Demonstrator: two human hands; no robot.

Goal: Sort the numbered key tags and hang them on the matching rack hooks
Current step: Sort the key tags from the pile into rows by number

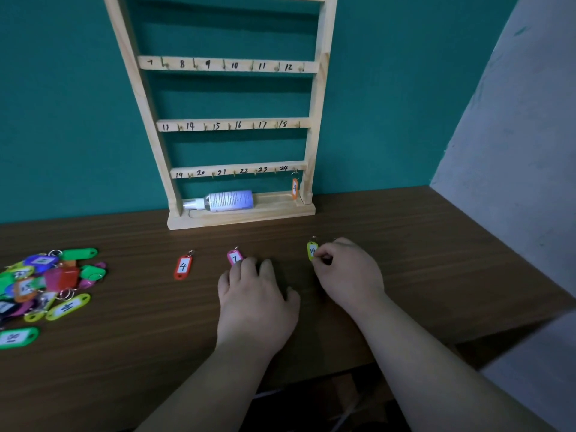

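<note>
A wooden rack with hooks numbered 7 to 24 stands against the teal wall. One orange tag hangs on the hook beside 24. On the table lie a red tag marked 4, a pink tag marked 7 and a yellow tag marked 14. My left hand lies flat on the table, its fingertips touching the pink tag's lower end. My right hand pinches the yellow tag's lower end with curled fingers. A pile of coloured tags lies at the left.
A clear spray bottle lies on the rack's base tray. A green tag lies apart from the pile near the table's left front. A grey wall bounds the table on the right.
</note>
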